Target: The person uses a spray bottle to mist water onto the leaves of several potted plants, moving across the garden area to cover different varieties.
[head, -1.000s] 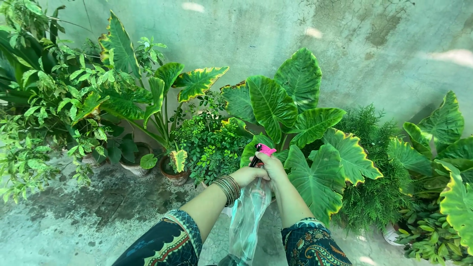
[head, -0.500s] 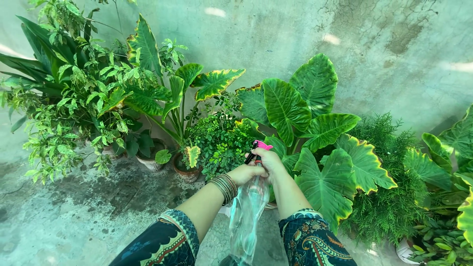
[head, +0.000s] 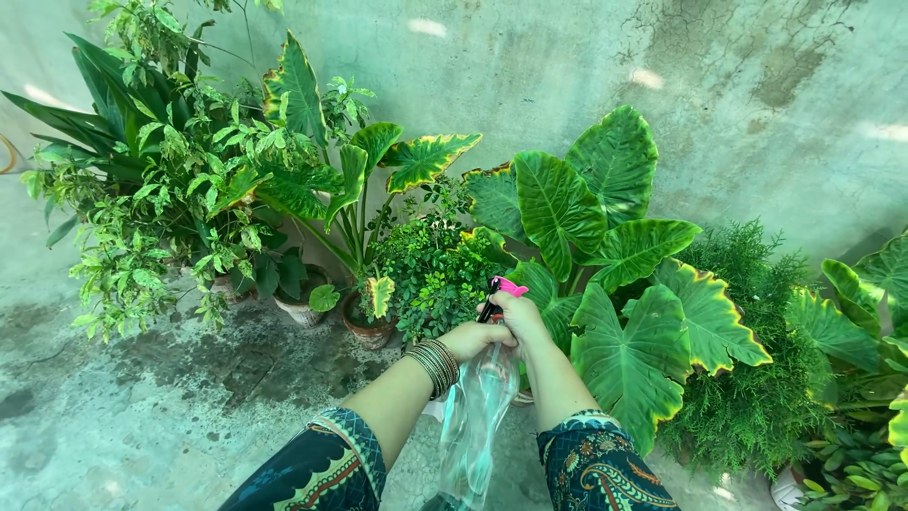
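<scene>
A stained concrete wall [head: 567, 66] is seen behind a row of potted plants: a broad-leaved plant [head: 605, 255] with yellow-edged leaves, then a small-leaved bush [head: 430, 270]. A clear spray bottle [head: 473, 416] (pink trigger head) is held upright before the bush, over the concrete floor [head: 142, 416]. It is clasped at the neck by both hands, the left hand [head: 470, 338] and right hand [head: 522, 317] closed around it.

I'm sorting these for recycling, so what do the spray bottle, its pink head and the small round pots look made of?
Spray bottle: clear, glossy thin plastic; the ground shows through it. Pink head: opaque moulded plastic, likely. Brown pot: matte, terracotta-like clay. Pale pot: dull, perhaps cement or clay.
</scene>
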